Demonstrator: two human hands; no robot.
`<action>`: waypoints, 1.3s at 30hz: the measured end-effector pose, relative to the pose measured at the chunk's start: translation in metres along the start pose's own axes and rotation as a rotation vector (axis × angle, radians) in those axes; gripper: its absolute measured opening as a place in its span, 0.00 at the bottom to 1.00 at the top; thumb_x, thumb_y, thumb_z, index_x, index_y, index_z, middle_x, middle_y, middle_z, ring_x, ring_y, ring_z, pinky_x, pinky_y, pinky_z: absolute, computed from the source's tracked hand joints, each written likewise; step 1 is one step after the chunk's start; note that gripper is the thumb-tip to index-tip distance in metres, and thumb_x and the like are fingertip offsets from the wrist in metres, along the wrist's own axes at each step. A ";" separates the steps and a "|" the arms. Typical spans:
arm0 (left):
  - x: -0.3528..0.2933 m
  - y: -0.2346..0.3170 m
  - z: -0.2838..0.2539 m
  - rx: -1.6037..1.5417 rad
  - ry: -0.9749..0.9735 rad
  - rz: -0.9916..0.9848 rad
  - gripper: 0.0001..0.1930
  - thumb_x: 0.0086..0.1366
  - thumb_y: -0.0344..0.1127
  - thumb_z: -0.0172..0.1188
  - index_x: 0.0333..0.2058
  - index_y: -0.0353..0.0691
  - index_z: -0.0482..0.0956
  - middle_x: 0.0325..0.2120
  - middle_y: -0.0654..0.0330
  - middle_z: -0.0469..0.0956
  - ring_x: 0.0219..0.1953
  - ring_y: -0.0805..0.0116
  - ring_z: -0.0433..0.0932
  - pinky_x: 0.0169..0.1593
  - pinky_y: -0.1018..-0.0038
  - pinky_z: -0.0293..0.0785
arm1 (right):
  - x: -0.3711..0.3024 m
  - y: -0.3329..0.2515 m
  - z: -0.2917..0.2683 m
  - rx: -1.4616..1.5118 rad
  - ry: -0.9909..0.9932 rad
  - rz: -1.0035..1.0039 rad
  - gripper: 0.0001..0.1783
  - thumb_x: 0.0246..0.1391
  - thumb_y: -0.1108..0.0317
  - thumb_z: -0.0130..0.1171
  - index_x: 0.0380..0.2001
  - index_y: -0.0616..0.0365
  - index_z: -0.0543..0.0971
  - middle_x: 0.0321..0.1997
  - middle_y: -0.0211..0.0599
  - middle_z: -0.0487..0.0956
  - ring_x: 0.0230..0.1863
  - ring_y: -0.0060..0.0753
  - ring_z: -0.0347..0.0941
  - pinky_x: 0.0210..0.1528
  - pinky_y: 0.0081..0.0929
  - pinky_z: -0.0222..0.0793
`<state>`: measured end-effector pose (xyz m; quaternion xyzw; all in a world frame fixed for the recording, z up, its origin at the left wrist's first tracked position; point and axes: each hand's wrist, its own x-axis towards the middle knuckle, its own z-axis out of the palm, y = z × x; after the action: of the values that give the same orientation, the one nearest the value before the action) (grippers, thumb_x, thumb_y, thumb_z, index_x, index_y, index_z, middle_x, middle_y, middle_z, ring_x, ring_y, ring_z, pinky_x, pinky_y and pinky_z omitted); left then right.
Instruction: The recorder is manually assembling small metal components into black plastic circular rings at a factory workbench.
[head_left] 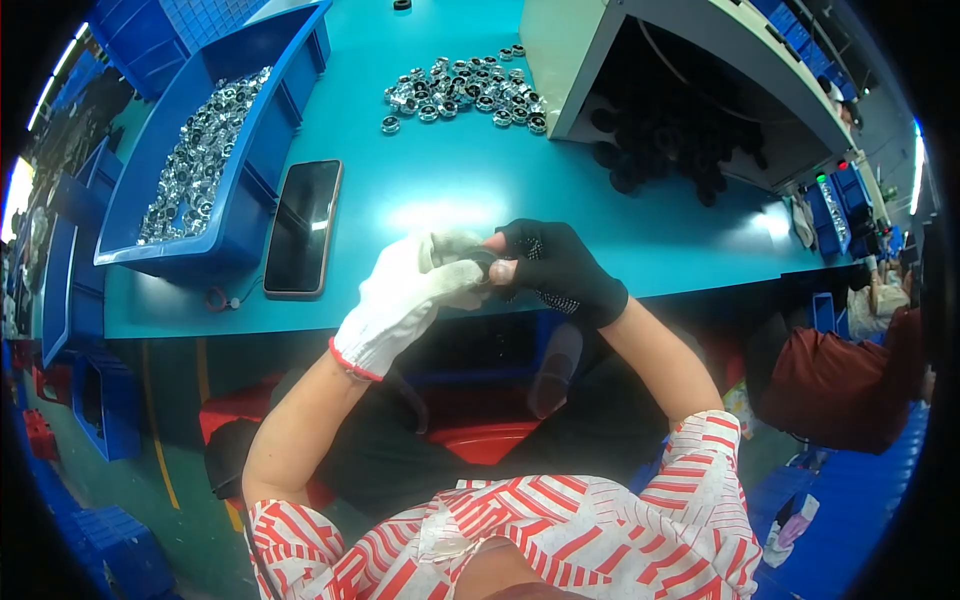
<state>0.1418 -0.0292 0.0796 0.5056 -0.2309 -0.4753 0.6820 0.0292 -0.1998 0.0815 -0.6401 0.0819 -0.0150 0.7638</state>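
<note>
My left hand (pixel 415 275), in a white knit glove with a red cuff, and my right hand (pixel 565 268), in a black glove with bare fingertips, meet over the front edge of the teal table. Between them they pinch a small dark round part (pixel 484 259), mostly hidden by the fingers. Both hands are closed on it, the right thumb pressing against its side. Beyond the hands lies a loose pile of shiny silver round parts with dark centres (pixel 470 92). A blue bin (pixel 225 215) on the left holds many similar silver parts.
A dark-screened phone (pixel 303 228) lies beside the blue bin. At the right stands a pale open-fronted housing (pixel 575 70) with a heap of black round parts (pixel 680 140) inside. A single dark ring (pixel 401 5) lies at the far edge. Someone in dark red clothing (pixel 840 385) is at the right.
</note>
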 end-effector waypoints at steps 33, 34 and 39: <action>0.002 -0.003 0.004 0.215 0.067 -0.004 0.25 0.56 0.30 0.62 0.50 0.24 0.67 0.40 0.49 0.75 0.36 0.67 0.78 0.40 0.75 0.77 | 0.000 0.006 0.005 -0.288 0.111 0.006 0.13 0.55 0.64 0.59 0.37 0.64 0.76 0.31 0.34 0.78 0.31 0.20 0.74 0.36 0.20 0.73; 0.001 -0.002 0.003 0.214 0.068 -0.005 0.25 0.56 0.30 0.62 0.50 0.24 0.67 0.40 0.49 0.75 0.36 0.67 0.78 0.40 0.75 0.77 | -0.001 0.006 0.005 -0.266 0.091 -0.014 0.13 0.55 0.65 0.59 0.37 0.64 0.76 0.31 0.34 0.78 0.32 0.19 0.74 0.36 0.20 0.72; -0.002 -0.004 -0.002 0.020 -0.005 -0.041 0.25 0.56 0.32 0.63 0.49 0.25 0.68 0.40 0.50 0.75 0.35 0.67 0.78 0.37 0.76 0.78 | -0.004 0.007 0.004 -0.027 0.009 0.027 0.13 0.55 0.65 0.59 0.39 0.63 0.75 0.31 0.33 0.78 0.32 0.19 0.73 0.37 0.21 0.71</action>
<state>0.1409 -0.0272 0.0761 0.5157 -0.2269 -0.4881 0.6666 0.0253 -0.1943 0.0757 -0.6491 0.0944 -0.0065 0.7548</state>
